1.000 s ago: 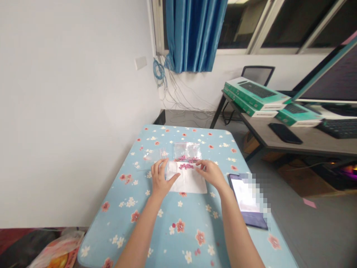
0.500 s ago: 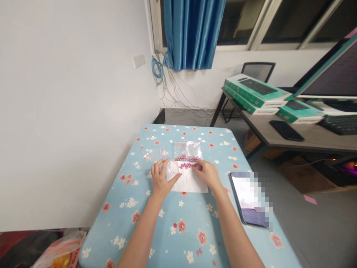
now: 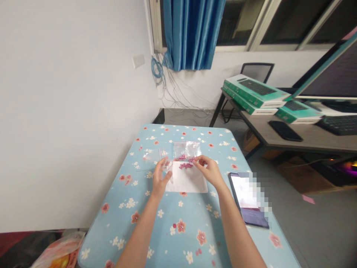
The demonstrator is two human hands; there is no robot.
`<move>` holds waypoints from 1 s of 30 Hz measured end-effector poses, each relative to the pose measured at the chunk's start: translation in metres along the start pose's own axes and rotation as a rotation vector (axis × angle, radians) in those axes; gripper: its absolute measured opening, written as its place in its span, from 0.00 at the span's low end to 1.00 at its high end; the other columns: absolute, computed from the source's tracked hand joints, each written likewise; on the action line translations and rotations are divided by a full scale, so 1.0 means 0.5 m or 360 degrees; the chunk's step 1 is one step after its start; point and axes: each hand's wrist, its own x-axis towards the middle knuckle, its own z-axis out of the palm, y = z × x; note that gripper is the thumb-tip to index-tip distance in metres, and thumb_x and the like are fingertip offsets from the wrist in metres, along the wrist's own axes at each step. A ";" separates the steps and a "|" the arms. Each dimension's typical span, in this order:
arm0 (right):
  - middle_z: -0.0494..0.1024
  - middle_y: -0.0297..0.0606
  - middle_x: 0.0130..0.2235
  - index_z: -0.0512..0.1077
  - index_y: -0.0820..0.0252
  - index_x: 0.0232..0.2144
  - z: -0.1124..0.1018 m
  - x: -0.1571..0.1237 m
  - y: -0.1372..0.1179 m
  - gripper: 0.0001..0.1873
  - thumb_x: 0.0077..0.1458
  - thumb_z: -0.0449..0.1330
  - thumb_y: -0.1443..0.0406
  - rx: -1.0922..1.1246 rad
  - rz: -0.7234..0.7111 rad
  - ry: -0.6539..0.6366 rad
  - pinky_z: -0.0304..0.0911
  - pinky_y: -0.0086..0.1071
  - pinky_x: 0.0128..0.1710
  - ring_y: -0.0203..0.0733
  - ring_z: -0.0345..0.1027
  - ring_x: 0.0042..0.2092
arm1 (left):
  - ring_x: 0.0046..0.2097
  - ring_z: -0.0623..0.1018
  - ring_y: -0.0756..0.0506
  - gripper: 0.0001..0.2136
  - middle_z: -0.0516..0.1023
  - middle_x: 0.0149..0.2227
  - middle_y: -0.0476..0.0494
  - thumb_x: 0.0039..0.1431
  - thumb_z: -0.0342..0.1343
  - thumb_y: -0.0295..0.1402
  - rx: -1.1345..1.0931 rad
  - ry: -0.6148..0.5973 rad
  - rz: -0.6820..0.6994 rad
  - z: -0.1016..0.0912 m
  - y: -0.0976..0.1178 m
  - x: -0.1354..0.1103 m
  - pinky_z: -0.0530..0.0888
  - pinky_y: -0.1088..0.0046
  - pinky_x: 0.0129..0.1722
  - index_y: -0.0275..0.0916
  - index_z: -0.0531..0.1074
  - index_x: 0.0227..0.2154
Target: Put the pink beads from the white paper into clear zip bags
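Note:
My left hand point(image 3: 160, 181) is closed on a small clear plastic bag point(image 3: 168, 165), raised over the left edge of a white sheet of paper point(image 3: 189, 182). My right hand point(image 3: 208, 172) is in a pinch just right of a cluster of pink-purple beads point(image 3: 185, 166) on the paper; anything between its fingertips is too small to make out. Behind the beads lies a larger clear zip bag point(image 3: 186, 147) with more of the same beads along its near side. Another clear bag point(image 3: 152, 155) rests flat beyond my left hand.
The table point(image 3: 131, 223) has a blue floral cover. A tablet or phone point(image 3: 248, 201) with a lit screen lies at its right side. A pale wall point(image 3: 69, 111) borders the left. On a desk point(image 3: 309, 139) at right stand green keyboard boxes point(image 3: 253, 91) and a black phone point(image 3: 285, 130).
My left hand has lifted the small clear bag off the paper and tilted it. My right hand has risen slightly from the beads, its fingertips pinched.

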 end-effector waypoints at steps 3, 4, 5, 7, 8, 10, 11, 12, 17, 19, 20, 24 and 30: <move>0.73 0.35 0.26 0.73 0.60 0.29 -0.007 -0.002 -0.021 0.13 0.53 0.57 0.56 0.0151 -0.0026 -0.0010 0.59 0.30 0.31 0.37 0.64 0.29 | 0.52 0.73 0.39 0.31 0.72 0.52 0.35 0.51 0.52 0.56 -0.0369 -0.0107 -0.0268 0.006 0.000 0.001 0.69 0.61 0.51 0.38 0.66 0.51; 0.74 0.35 0.27 0.72 0.60 0.29 -0.008 -0.003 -0.028 0.13 0.53 0.57 0.56 0.0194 -0.0031 -0.0028 0.59 0.30 0.32 0.37 0.64 0.29 | 0.52 0.73 0.39 0.32 0.72 0.52 0.35 0.50 0.52 0.57 -0.0457 -0.0159 -0.0348 0.008 0.001 0.001 0.70 0.61 0.51 0.38 0.67 0.51; 0.74 0.35 0.28 0.73 0.60 0.30 -0.008 -0.004 -0.035 0.13 0.53 0.57 0.56 0.0234 -0.0038 -0.0051 0.59 0.30 0.32 0.37 0.64 0.30 | 0.52 0.73 0.38 0.33 0.72 0.52 0.34 0.49 0.52 0.57 -0.0534 -0.0219 -0.0424 0.010 0.001 0.002 0.70 0.60 0.50 0.37 0.68 0.50; 0.75 0.36 0.29 0.73 0.59 0.31 -0.006 -0.007 -0.051 0.12 0.54 0.57 0.57 0.0295 -0.0058 -0.0111 0.60 0.31 0.33 0.38 0.65 0.31 | 0.51 0.74 0.37 0.33 0.72 0.52 0.33 0.49 0.51 0.58 -0.0653 -0.0343 -0.0545 0.013 -0.001 0.001 0.71 0.58 0.49 0.36 0.69 0.49; 0.75 0.36 0.30 0.73 0.59 0.31 -0.004 -0.009 -0.059 0.12 0.54 0.57 0.57 0.0312 -0.0074 -0.0141 0.60 0.31 0.34 0.38 0.65 0.32 | 0.50 0.74 0.37 0.33 0.72 0.52 0.33 0.49 0.51 0.58 -0.0693 -0.0401 -0.0586 0.015 -0.003 0.001 0.72 0.58 0.49 0.35 0.70 0.49; 0.76 0.36 0.31 0.73 0.58 0.32 0.001 -0.013 -0.078 0.11 0.54 0.57 0.58 0.0326 -0.0117 -0.0205 0.60 0.31 0.35 0.38 0.65 0.33 | 0.51 0.74 0.37 0.31 0.73 0.51 0.34 0.50 0.51 0.57 -0.0750 -0.0495 -0.0639 0.018 -0.007 -0.001 0.72 0.58 0.49 0.36 0.71 0.48; 0.76 0.36 0.32 0.73 0.58 0.33 0.003 -0.015 -0.087 0.11 0.55 0.57 0.58 0.0328 -0.0141 -0.0238 0.60 0.31 0.35 0.38 0.65 0.33 | 0.51 0.74 0.38 0.31 0.73 0.51 0.34 0.50 0.52 0.56 -0.0776 -0.0530 -0.0662 0.020 -0.010 -0.001 0.72 0.58 0.50 0.36 0.71 0.48; 0.76 0.36 0.33 0.73 0.58 0.33 0.004 -0.016 -0.095 0.11 0.55 0.57 0.58 0.0335 -0.0165 -0.0269 0.60 0.31 0.35 0.38 0.66 0.34 | 0.51 0.74 0.38 0.30 0.74 0.51 0.35 0.50 0.52 0.55 -0.0798 -0.0558 -0.0682 0.022 -0.012 -0.001 0.72 0.58 0.50 0.36 0.71 0.48; 0.77 0.36 0.32 0.73 0.58 0.32 0.009 -0.020 -0.117 0.10 0.57 0.55 0.59 0.0355 -0.0216 -0.0345 0.59 0.30 0.34 0.38 0.67 0.35 | 0.50 0.75 0.37 0.27 0.75 0.49 0.35 0.50 0.56 0.51 -0.0914 -0.0641 -0.0743 0.030 -0.016 0.012 0.71 0.55 0.51 0.37 0.72 0.47; 0.77 0.35 0.32 0.74 0.57 0.33 0.009 -0.020 -0.116 0.09 0.57 0.55 0.60 0.0339 -0.0209 -0.0328 0.59 0.30 0.34 0.37 0.67 0.34 | 0.51 0.74 0.37 0.27 0.75 0.49 0.35 0.50 0.57 0.50 -0.0954 -0.0668 -0.0738 0.031 -0.015 0.020 0.70 0.55 0.52 0.37 0.72 0.48; 0.76 0.35 0.32 0.74 0.57 0.34 0.009 -0.020 -0.113 0.09 0.57 0.56 0.60 0.0336 -0.0204 -0.0302 0.59 0.30 0.34 0.37 0.67 0.34 | 0.52 0.74 0.37 0.27 0.75 0.50 0.35 0.50 0.57 0.50 -0.0964 -0.0678 -0.0727 0.030 -0.015 0.023 0.69 0.55 0.53 0.37 0.72 0.48; 0.75 0.35 0.32 0.74 0.57 0.36 0.003 -0.012 -0.087 0.10 0.55 0.57 0.60 0.0370 -0.0171 -0.0138 0.60 0.31 0.35 0.37 0.65 0.33 | 0.50 0.74 0.39 0.27 0.74 0.51 0.36 0.47 0.59 0.50 -0.1049 -0.0579 -0.0731 0.026 -0.017 0.031 0.70 0.58 0.52 0.38 0.73 0.47; 0.74 0.36 0.29 0.75 0.60 0.34 0.000 0.002 -0.002 0.12 0.54 0.55 0.61 0.0046 -0.0001 -0.0042 0.58 0.31 0.33 0.38 0.64 0.30 | 0.44 0.76 0.44 0.23 0.75 0.49 0.39 0.44 0.63 0.46 -0.1324 -0.0322 -0.0830 0.022 -0.024 0.034 0.72 0.67 0.45 0.37 0.75 0.42</move>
